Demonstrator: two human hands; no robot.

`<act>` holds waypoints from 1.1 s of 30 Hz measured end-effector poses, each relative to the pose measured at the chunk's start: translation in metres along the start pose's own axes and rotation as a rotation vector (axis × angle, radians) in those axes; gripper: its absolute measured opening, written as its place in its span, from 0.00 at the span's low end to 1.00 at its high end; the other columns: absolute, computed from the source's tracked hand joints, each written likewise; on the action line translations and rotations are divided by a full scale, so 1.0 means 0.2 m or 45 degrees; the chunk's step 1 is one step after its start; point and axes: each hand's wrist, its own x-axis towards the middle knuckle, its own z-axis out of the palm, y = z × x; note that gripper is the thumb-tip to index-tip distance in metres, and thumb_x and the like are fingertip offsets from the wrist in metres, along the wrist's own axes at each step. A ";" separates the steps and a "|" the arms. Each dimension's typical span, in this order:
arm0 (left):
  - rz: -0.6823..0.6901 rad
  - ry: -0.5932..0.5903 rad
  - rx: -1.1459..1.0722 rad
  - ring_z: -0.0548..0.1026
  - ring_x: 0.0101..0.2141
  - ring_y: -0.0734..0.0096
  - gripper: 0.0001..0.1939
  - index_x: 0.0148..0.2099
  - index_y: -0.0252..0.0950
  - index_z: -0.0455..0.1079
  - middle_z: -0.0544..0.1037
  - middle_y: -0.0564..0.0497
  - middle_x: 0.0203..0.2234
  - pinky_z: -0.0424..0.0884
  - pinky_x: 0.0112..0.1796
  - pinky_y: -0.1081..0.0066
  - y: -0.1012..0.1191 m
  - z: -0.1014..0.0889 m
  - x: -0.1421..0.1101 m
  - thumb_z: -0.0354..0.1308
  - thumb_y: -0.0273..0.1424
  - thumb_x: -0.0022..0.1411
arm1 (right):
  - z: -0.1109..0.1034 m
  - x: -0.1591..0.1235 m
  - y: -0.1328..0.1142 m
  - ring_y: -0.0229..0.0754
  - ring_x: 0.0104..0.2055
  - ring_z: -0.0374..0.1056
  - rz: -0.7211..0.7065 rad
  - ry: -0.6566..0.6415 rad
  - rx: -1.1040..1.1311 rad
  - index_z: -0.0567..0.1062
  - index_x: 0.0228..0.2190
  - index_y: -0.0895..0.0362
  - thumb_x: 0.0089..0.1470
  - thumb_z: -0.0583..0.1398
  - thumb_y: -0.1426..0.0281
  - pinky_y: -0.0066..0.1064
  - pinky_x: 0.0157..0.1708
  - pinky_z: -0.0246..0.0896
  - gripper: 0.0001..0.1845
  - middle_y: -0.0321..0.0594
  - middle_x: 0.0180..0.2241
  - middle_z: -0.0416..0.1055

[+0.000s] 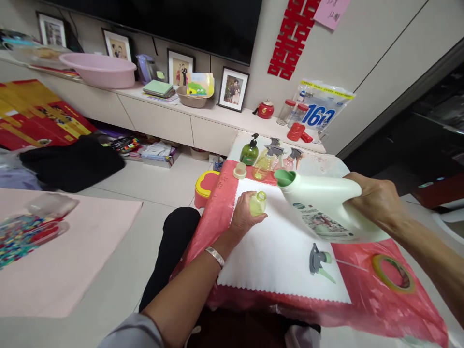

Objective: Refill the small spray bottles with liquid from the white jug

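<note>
My left hand [243, 213] is wrapped round a small yellow-green bottle [257, 205] with an uncovered neck, held over the white cloth [268, 241]. By its handle, my right hand [377, 198] grips a large pale green detergent jug [326, 208]. The jug is tilted, its green spout [286, 177] pointing left, above and right of the bottle's mouth. I cannot make out any liquid between them. A grey and green spray head [319, 261] lies on the cloth below the jug. The jug's cap [239, 170] sits at the table's far left.
Behind the cloth stand a green pump bottle [249, 152], a yellow spray bottle [264, 164] and a pink spray bottle [291, 159]. A tape roll [393, 273] lies on the red table cover [362, 299]. Left are a small stool [206, 187] and a pink mat [90, 241] with beads.
</note>
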 end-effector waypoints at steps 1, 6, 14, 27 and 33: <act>-0.007 -0.008 -0.019 0.74 0.53 0.50 0.40 0.55 0.40 0.62 0.74 0.45 0.51 0.70 0.56 0.51 -0.01 0.00 0.00 0.75 0.28 0.40 | 0.01 -0.01 0.02 0.36 0.28 0.64 0.045 0.057 0.106 0.76 0.34 0.57 0.43 0.56 0.63 0.24 0.30 0.54 0.18 0.36 0.24 0.69; -0.012 -0.061 -0.065 0.74 0.53 0.51 0.41 0.56 0.41 0.62 0.73 0.45 0.51 0.70 0.57 0.52 -0.03 -0.03 0.01 0.75 0.29 0.40 | 0.11 -0.06 0.09 0.36 0.30 0.59 0.276 0.340 0.543 0.75 0.30 0.61 0.35 0.56 0.63 0.24 0.29 0.52 0.19 0.35 0.23 0.64; -0.067 -0.107 -0.039 0.74 0.54 0.54 0.41 0.58 0.41 0.61 0.74 0.45 0.53 0.70 0.58 0.55 0.00 -0.07 0.00 0.73 0.29 0.42 | 0.43 -0.11 0.16 0.35 0.29 0.56 0.542 0.516 0.940 0.68 0.31 0.58 0.40 0.58 0.63 0.24 0.27 0.54 0.14 0.36 0.28 0.63; -0.180 -0.146 -0.183 0.75 0.54 0.53 0.40 0.58 0.45 0.60 0.75 0.47 0.52 0.69 0.56 0.54 -0.02 -0.10 0.00 0.74 0.36 0.46 | 0.72 -0.19 0.26 0.44 0.34 0.67 0.573 0.427 1.095 0.74 0.38 0.58 0.38 0.57 0.58 0.32 0.32 0.64 0.25 0.46 0.37 0.74; -0.278 -0.095 -0.410 0.75 0.52 0.58 0.37 0.55 0.44 0.60 0.75 0.48 0.49 0.69 0.55 0.56 -0.05 -0.13 0.04 0.74 0.40 0.46 | 0.75 -0.38 0.39 0.52 0.40 0.73 0.467 0.149 0.853 0.77 0.42 0.59 0.41 0.62 0.53 0.40 0.39 0.68 0.30 0.48 0.41 0.77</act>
